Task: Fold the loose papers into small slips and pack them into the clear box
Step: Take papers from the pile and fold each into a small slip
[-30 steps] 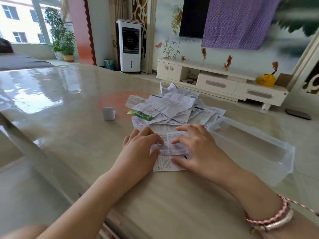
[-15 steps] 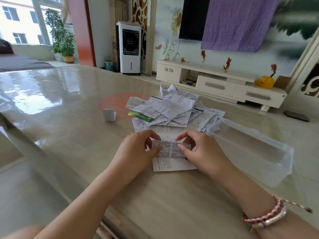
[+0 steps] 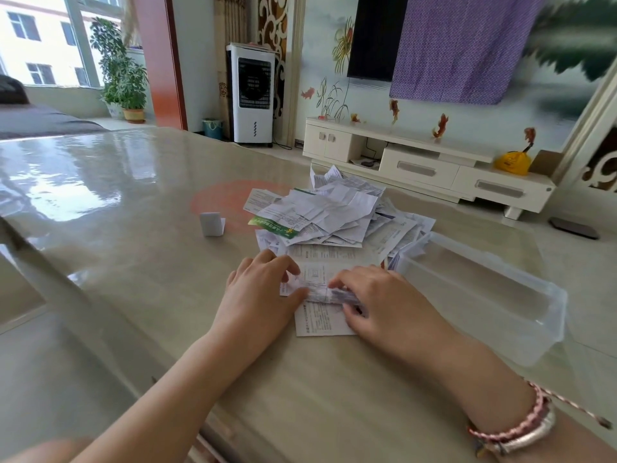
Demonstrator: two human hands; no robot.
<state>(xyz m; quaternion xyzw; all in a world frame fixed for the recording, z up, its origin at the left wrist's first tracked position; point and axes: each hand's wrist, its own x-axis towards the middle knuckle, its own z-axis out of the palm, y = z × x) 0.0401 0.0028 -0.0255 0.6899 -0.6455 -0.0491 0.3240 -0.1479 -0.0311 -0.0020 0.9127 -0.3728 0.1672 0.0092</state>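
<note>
A narrow folded paper strip [image 3: 319, 293] lies across a printed sheet [image 3: 320, 322] at the near edge of the paper pile [image 3: 334, 215]. My left hand [image 3: 263, 292] pinches the strip's left end, thumb on its near side. My right hand [image 3: 384, 302] grips the right end, fingers curled over it and thumb underneath. The strip is blurred. The clear box [image 3: 484, 332] stands open just right of my right hand, and I see no slips in it. One small folded white slip [image 3: 212, 223] stands alone on the table to the left.
The glossy beige table [image 3: 133, 262] has its edge running diagonally at the near left. The pile's right side touches the box's far corner. Beyond the table stand a white TV cabinet [image 3: 427, 168] and a white air cooler [image 3: 253, 95].
Half a second ago both hands held the strip slightly raised. It is now lower on the printed sheet, and my right fingers have closed further over its right end.
</note>
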